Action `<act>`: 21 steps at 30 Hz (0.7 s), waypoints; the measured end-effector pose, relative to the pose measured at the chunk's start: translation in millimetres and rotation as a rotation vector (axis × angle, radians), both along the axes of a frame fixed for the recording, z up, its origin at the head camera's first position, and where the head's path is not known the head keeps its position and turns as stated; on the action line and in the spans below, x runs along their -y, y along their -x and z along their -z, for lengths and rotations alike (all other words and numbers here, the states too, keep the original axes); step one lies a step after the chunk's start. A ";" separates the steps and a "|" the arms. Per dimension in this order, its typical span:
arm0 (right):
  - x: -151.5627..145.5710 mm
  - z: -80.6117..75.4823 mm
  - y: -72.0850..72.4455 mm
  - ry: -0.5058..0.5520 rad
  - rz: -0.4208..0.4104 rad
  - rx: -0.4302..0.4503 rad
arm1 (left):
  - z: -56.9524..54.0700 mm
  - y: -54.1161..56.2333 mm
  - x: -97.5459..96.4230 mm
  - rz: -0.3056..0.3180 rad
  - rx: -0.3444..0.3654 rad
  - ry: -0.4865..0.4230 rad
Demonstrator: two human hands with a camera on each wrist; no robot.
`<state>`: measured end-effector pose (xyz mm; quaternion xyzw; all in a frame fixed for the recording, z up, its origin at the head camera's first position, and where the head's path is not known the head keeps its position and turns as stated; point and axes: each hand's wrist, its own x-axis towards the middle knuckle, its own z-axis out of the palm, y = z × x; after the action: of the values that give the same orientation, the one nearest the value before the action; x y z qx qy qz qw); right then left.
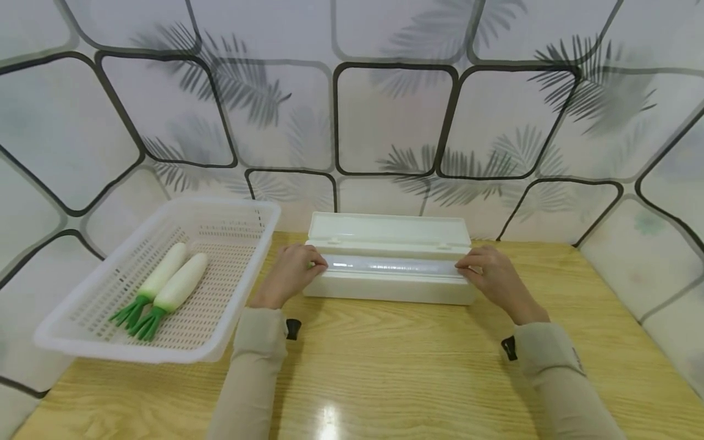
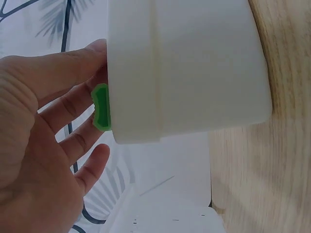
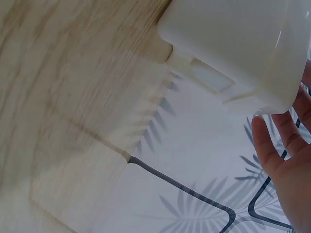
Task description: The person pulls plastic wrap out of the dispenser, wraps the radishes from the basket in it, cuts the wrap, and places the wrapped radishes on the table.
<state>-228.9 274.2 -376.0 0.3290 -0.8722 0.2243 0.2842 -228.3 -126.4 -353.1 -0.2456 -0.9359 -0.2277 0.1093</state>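
Note:
A white plastic-wrap dispenser box (image 1: pixel 385 289) lies lengthwise on the table, its lid (image 1: pixel 387 229) raised at the back. Shiny clear plastic wrap (image 1: pixel 390 264) stretches along its opening. At the left end, thumb and fingertips of my left hand (image 1: pixel 291 272) pinch the wrap. My right hand (image 1: pixel 495 278) does the same at the opposite end, thumb and index finger together. The left wrist view shows the box's end wall (image 2: pixel 194 73) and a green slider piece (image 2: pixel 101 108) beside the left fingers. The right fingertips are mostly hidden behind the box in the right wrist view.
A white perforated basket (image 1: pixel 231 348) stands on the left of the wooden table (image 1: pixel 379 366). Two white radishes (image 1: pixel 181 284) with green tops lie inside it. A patterned wall covering (image 1: pixel 390 122) rises behind the box and along both sides.

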 end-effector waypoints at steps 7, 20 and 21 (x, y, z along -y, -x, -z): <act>-0.2 1.9 -2.8 0.056 0.019 -0.041 | 1.4 1.6 -2.0 0.017 0.016 -0.024; 4.5 3.6 -5.1 0.169 0.116 -0.009 | 3.3 2.0 -6.6 -0.012 -0.062 -0.080; 5.6 3.3 -4.8 0.179 0.123 -0.008 | 3.3 2.3 -6.7 -0.013 -0.082 -0.088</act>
<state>-224.1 268.6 -379.3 0.2489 -0.8660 0.2823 0.3292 -230.6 -119.7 -356.4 -0.2438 -0.9212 -0.2575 0.1599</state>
